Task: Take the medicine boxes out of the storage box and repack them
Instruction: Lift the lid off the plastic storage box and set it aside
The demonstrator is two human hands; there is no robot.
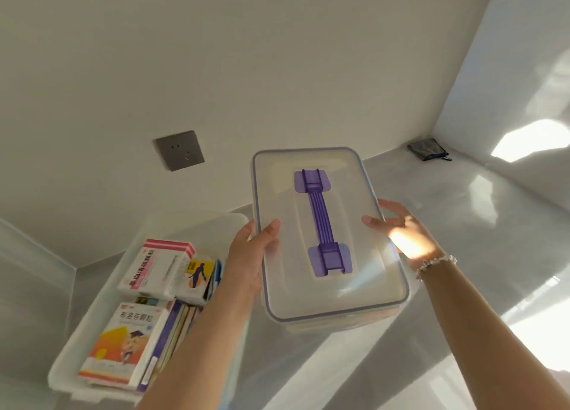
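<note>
Hands (246,255) grip lid (327,234) edges beside open storage box (92,332).

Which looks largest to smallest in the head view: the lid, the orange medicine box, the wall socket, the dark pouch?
1. lid, held nearer the camera, so inflated
2. orange medicine box
3. wall socket
4. dark pouch, farthest away

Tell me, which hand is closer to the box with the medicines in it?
The left hand. It grips the lid's left edge, right beside the storage box. The right hand holds the lid's far edge, farther away.
</note>
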